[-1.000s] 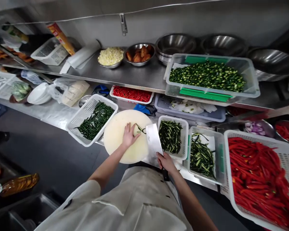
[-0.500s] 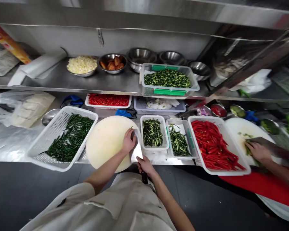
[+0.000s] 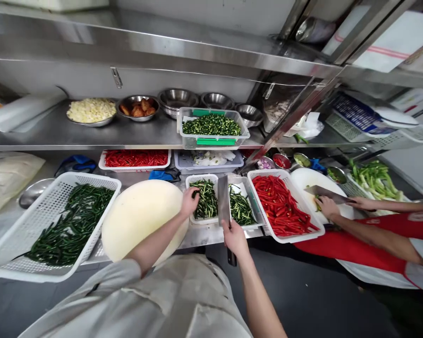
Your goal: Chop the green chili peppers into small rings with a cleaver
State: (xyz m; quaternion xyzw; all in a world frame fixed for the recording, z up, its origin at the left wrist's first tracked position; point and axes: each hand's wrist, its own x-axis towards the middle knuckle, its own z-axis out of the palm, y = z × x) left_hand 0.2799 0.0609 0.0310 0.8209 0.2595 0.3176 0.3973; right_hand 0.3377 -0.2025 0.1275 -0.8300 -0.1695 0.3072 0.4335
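My right hand [image 3: 235, 237] grips the dark handle of a cleaver [image 3: 224, 199]. Its broad blade points away from me, above the gap between two tubs of cut green chillies. My left hand [image 3: 190, 202] is at the left rim of the white basket [image 3: 203, 220], its fingers curled. A small dark bit shows between them, too small to name. Sliced green chillies [image 3: 207, 196] fill that basket. More cut chillies [image 3: 240, 206] lie in the clear tub to its right. The round cutting board [image 3: 137, 211] lies left of the basket, partly under my left forearm.
A large white basket of whole green chillies [image 3: 70, 220] stands left of the board. Right of the tubs is a basket of red chillies [image 3: 278, 202]. Beyond it, a co-worker's hands [image 3: 327, 206] cut with a cleaver. A shelf [image 3: 134, 136] with bowls overhangs the counter.
Both hands have moved right, from the board to the tubs. The cleaver has gone from slanting at the board's edge to pointing straight away over the tubs. The view has turned right.
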